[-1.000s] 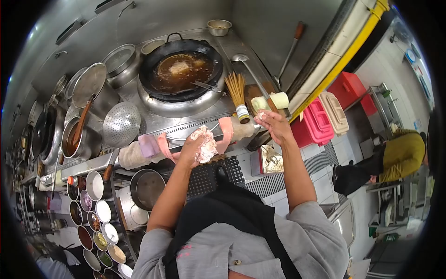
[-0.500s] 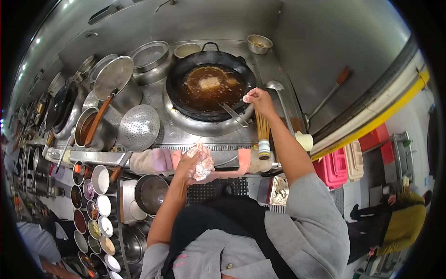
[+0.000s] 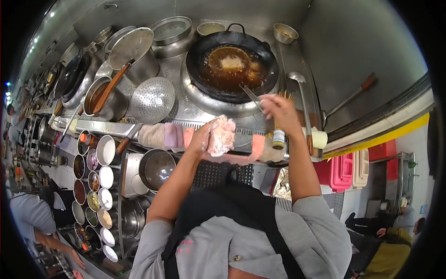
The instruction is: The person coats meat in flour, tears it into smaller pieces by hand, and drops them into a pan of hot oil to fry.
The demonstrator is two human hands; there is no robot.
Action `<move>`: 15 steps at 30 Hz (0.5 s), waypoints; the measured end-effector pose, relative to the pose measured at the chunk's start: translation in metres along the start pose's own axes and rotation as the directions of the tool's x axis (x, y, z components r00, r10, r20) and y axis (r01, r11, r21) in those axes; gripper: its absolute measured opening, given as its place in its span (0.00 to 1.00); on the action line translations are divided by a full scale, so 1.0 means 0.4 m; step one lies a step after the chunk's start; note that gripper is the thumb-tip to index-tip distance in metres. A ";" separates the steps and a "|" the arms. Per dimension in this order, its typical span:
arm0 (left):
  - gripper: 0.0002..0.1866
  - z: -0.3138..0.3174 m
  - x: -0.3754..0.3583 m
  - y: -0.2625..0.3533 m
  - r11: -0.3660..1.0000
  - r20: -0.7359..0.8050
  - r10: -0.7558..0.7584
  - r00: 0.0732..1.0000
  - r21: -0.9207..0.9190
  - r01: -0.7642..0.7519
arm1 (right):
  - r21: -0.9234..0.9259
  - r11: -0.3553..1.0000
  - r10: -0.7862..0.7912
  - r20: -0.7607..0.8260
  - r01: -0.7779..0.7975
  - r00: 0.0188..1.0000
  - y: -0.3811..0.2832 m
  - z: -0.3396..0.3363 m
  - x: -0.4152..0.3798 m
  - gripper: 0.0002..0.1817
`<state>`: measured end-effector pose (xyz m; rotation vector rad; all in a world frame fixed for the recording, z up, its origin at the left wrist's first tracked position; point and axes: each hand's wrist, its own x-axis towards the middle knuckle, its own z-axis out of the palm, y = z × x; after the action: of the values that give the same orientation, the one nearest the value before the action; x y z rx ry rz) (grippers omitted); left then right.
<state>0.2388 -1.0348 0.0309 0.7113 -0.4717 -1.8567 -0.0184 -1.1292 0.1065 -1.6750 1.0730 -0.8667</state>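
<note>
My left hand [image 3: 200, 140] is wrapped round a clump of pale pink, floury raw meat [image 3: 221, 136], above the stove's front edge. Near the right front rim of the black wok [image 3: 197, 86] is my right hand [image 3: 280, 111], blurred, its fingers bent; I cannot make out whether they hold anything. Dark oil bubbles in the wok, with a pale battered piece [image 3: 232, 63] frying in the middle. A metal utensil [image 3: 251, 95] leans over the wok's front rim, its outer end next to my right hand.
A bamboo brush [image 3: 278, 138] and a ladle [image 3: 304, 107] are at the right. Left of the wok are a perforated skimmer [image 3: 152, 100] and pots [image 3: 141, 63]. Seasoning bowls [image 3: 106, 149] line the lower left. Other people [image 3: 35, 211] stand at both sides.
My right hand has come back from over the wok's right rim, and the small pink piece it pinched no longer shows. The camera view has shifted, so the stove appears further right and higher.
</note>
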 end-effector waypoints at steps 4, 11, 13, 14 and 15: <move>0.18 0.032 0.012 -0.008 0.999 0.141 -0.022 0.990 0.039 0.016 | 0.327 0.934 0.013 0.367 -0.142 0.930 -0.007 0.140 -0.096 0.28; 0.14 0.083 0.009 -0.053 0.988 0.248 -0.023 0.969 0.153 -0.016 | -0.242 0.940 -0.215 0.131 0.241 0.968 -0.041 0.150 -0.189 0.21; 0.17 0.084 0.001 -0.070 0.982 0.216 0.012 0.976 0.180 -0.051 | -0.223 0.955 -0.179 0.094 0.196 0.979 -0.044 0.151 -0.213 0.17; 0.15 0.082 -0.004 -0.076 0.986 0.217 0.003 0.976 0.161 -0.039 | -0.170 0.975 -0.133 0.070 0.143 0.989 -0.025 0.153 -0.221 0.17; 0.13 0.087 -0.015 -0.078 0.990 0.217 -0.006 0.976 0.142 -0.025 | -0.115 0.989 -0.083 0.048 0.088 0.995 -0.013 0.154 -0.230 0.16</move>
<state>0.1959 -1.0175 0.0391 0.6016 -0.7552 -1.9142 0.0038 -1.0228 0.0854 -1.8405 1.0464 -0.8314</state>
